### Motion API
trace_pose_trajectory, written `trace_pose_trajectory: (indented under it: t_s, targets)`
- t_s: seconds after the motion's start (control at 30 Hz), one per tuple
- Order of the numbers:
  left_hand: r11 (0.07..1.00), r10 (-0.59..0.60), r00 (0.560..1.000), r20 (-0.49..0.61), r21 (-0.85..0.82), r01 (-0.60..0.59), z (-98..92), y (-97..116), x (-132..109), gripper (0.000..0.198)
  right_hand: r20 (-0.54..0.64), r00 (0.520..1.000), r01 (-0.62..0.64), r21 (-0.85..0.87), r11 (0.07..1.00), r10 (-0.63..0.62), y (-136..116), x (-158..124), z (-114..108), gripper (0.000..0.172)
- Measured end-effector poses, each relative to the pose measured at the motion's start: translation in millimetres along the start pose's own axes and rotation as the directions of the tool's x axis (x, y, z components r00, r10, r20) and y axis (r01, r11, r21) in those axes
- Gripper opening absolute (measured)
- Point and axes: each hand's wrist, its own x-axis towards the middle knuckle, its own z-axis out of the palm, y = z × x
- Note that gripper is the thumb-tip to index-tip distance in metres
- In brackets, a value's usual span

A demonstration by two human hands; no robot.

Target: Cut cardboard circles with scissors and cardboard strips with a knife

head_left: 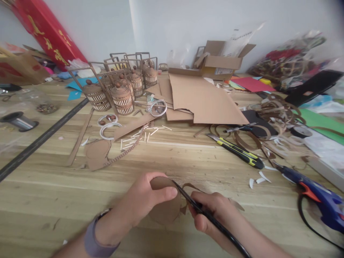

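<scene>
My left hand [139, 202] pinches a round brown cardboard disc [165, 211], thumb on top, low in the middle of the view. My right hand [215, 216] is closed round black scissors [193, 204], whose blades meet the disc's right edge. A thin curl of cut cardboard [189, 186] hangs off the disc by the blades. Both hands hover just above the wooden table [53, 200].
A yellow-black utility knife [236, 150] lies right of centre and a blue glue gun [317, 195] with its cord at the right. Small cardboard lantern-like baskets [118, 95], cardboard sheets [204, 100], white rings, sticks and scraps fill the back. A black rail [40, 141] crosses the left.
</scene>
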Motion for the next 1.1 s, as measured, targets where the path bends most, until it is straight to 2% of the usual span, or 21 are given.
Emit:
trace_pose_trajectory:
  t_s: [0.1, 0.3, 0.63, 0.77, 0.87, 1.0, 1.1]
  targets:
    - [1.0, -0.001, 1.0, -0.005, -0.002, 0.001, 0.8, 0.2, -0.8, 0.064, -0.002, 1.0, 0.028, -0.018, 0.999, -0.028, 0.1, 0.4, 0.1, 0.08]
    - [0.999, 0.046, 0.996, 0.078, 0.003, -0.047, 1.0, 2.5, -3.0, 0.045, -0.022, 0.999, 0.049, -0.042, 0.998, -0.05, 1.8, -0.2, 0.9, 0.075]
    - [0.996, 0.088, 0.987, 0.135, -0.004, -0.088, -2.8, 1.9, -1.4, 0.03, -0.049, 0.996, 0.073, -0.091, 0.993, -0.078, 4.3, -0.6, 4.4, 0.076]
    - [0.988, 0.026, 0.999, 0.028, -0.151, -0.022, -0.4, -3.2, 2.2, 0.045, -0.132, 0.983, 0.114, -0.095, 0.989, -0.126, 10.9, 1.2, 9.8, 0.073]
    - [0.964, -0.004, 1.0, -0.001, -0.265, 0.003, 2.6, -6.3, 4.1, 0.051, -0.181, 0.972, 0.132, -0.119, 0.984, -0.152, 13.2, 3.2, 12.5, 0.072]
    - [0.961, 0.023, 0.999, -0.033, -0.273, -0.032, 5.5, -6.7, 3.4, 0.05, -0.185, 0.969, 0.144, -0.115, 0.983, -0.164, 12.7, 4.5, 12.8, 0.073]
    - [0.97, 0.046, 0.999, -0.019, -0.238, -0.049, 4.9, -5.7, 2.6, 0.045, -0.164, 0.974, 0.145, -0.074, 0.987, -0.156, 12.6, 4.3, 12.1, 0.073]
